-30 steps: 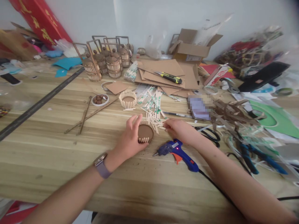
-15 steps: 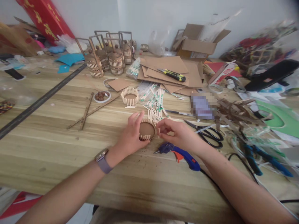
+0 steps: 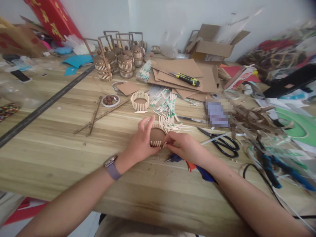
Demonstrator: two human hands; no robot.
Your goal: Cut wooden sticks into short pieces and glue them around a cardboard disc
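My left hand (image 3: 139,142) curves around the left side of a round brown cardboard base (image 3: 157,134), thumb at its near edge. Short wooden sticks stand upright along parts of the rim. At the base's near right edge, my right hand (image 3: 182,144) pinches a short wooden stick (image 3: 164,145). Partly covered by the right forearm, a blue glue gun (image 3: 206,174) with an orange trigger lies on the table. Just beyond the base is a pile of loose sticks (image 3: 170,123). A similar ring of upright sticks (image 3: 140,101) sits farther back.
Black scissors (image 3: 223,144) and blue-handled pliers (image 3: 271,169) lie to the right. Cardboard sheets (image 3: 163,69) carry a utility knife (image 3: 186,79). Several finished lidded baskets (image 3: 125,65) stand at the back, near a bowl of brown balls (image 3: 110,100). Crossed thin strips (image 3: 95,117) lie left.
My right hand has moved left and slightly down, bringing the stick to the base's edge and covering more of the glue gun. The left hand keeps its hold; the view has shifted slightly.
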